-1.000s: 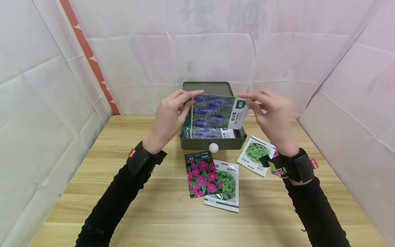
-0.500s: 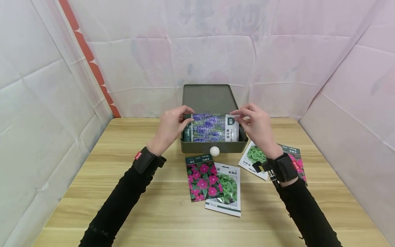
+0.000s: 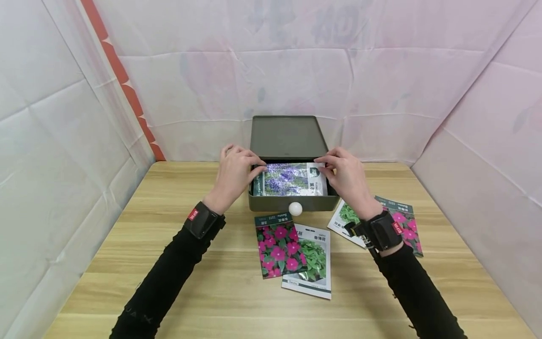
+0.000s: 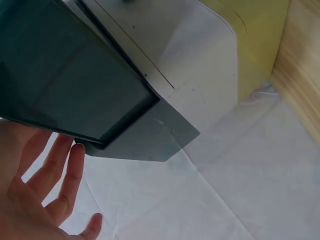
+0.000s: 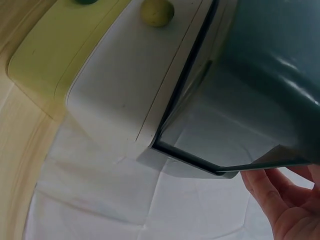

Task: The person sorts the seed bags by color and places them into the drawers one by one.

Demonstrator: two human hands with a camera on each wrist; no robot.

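A dark green tin box [image 3: 271, 203] stands open at the table's far middle, its lid [image 3: 288, 134] upright behind it. A lavender seed packet [image 3: 290, 179] lies low inside the box, on top of other packets. My left hand [image 3: 233, 172] pinches the packet's left end and my right hand [image 3: 347, 174] pinches its right end, both reaching over the box's side walls. In the left wrist view my other fingers [image 4: 60, 180] are stretched out beside a dark panel. In the right wrist view only my fingers [image 5: 285, 205] show at the lower right.
A white knob [image 3: 295, 208] sits on the box front. In front lie a pink-flower packet [image 3: 277, 245] overlapping a green-leaf packet [image 3: 311, 263]. Right of the box lie another green-leaf packet [image 3: 343, 216] and a pink-flower packet [image 3: 404, 226]. White cloth walls [image 3: 63, 141] close in the wooden table [image 3: 203, 292].
Both hands have come down with the lavender packet, from held up above the box to lying low inside it.
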